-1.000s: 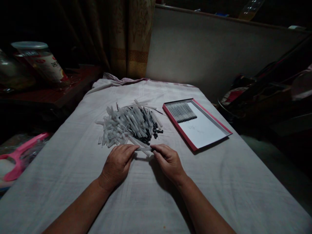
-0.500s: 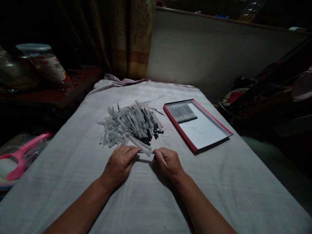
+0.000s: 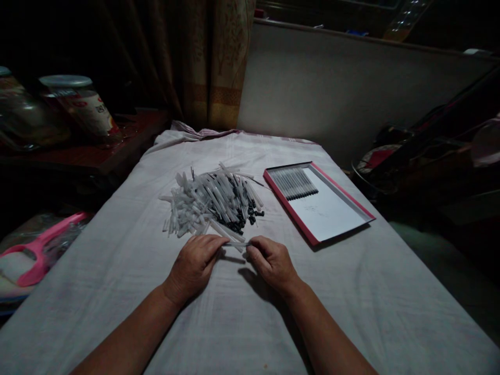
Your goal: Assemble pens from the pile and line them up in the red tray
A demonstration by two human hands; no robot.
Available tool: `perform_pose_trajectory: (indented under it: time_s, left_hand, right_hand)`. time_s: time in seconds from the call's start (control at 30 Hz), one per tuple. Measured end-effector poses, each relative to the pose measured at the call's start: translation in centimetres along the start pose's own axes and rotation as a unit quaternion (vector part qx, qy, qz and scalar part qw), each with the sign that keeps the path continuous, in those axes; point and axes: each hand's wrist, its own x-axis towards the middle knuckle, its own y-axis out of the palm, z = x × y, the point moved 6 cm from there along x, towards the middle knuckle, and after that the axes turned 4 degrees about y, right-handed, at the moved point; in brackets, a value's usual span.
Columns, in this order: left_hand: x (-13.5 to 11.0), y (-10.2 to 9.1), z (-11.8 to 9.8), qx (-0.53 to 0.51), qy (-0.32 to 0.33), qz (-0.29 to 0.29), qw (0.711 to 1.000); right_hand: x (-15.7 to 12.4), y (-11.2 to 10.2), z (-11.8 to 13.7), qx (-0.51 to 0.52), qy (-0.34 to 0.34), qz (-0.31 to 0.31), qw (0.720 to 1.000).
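Between my two hands a slim pen with a pale, translucent barrel is held level, just above the sheet. My left hand pinches its left end, and the fingers of my right hand are closed on the right end, hiding its tip. Right in front of them lies a heap of pen parts: clear barrels and caps, dark refills and small black pieces. To the right, a shallow red-rimmed box lid with a white inside holds a neat row of pens, their black ends toward me.
A pale checked sheet covers the table. On the left, a dark red cabinet carries lidded jars, and a pink plastic handle lies lower down. A patterned curtain and a pale wall panel stand behind.
The view has shifted slightly, moving everything a little to the right. Both hands keep their grip on the pen; my right hand looks slightly turned.
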Motion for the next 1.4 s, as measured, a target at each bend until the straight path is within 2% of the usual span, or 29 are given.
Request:
perform_pose_trajectory:
  time_s: [0.17,0.3,0.7,0.8,0.93,1.07,1.4]
  left_hand:
    - [-0.01,0.09,0.09,-0.009,-0.008,0.003,1.0]
    - [-0.03,0.13,0.09,-0.016,-0.007,0.004,1.0]
    - [-0.04,-0.04,0.2,-0.018,-0.01,-0.005,1.0]
    - [-0.06,0.02,0.22,-0.017,-0.013,0.003,1.0]
    - [-0.07,-0.02,0.26,-0.017,-0.016,0.002,1.0]
    - [-0.08,0.05,0.31,-0.019,-0.013,0.006,1.0]
    - [-0.11,0.14,0.14,-0.019,-0.006,0.001,1.0]
  right_hand:
    - [0.0,-0.25,0.02,0.019,-0.002,-0.013,1.0]
    - [-0.04,-0.02,-0.43,0.016,0.014,0.008,1.0]
    - [-0.15,-0.32,-0.21,0.021,-0.007,0.01,1.0]
    - [-0.12,-0.49,0.0,0.007,-0.022,-0.001,1.0]
    - [-0.09,-0.4,-0.23,-0.008,-0.009,0.005,1.0]
    - [-0.14,-0.34,-0.06,-0.023,-0.032,0.004,0.999]
    - [-0.11,-0.07,0.22,-0.057,-0.037,0.032,0.997]
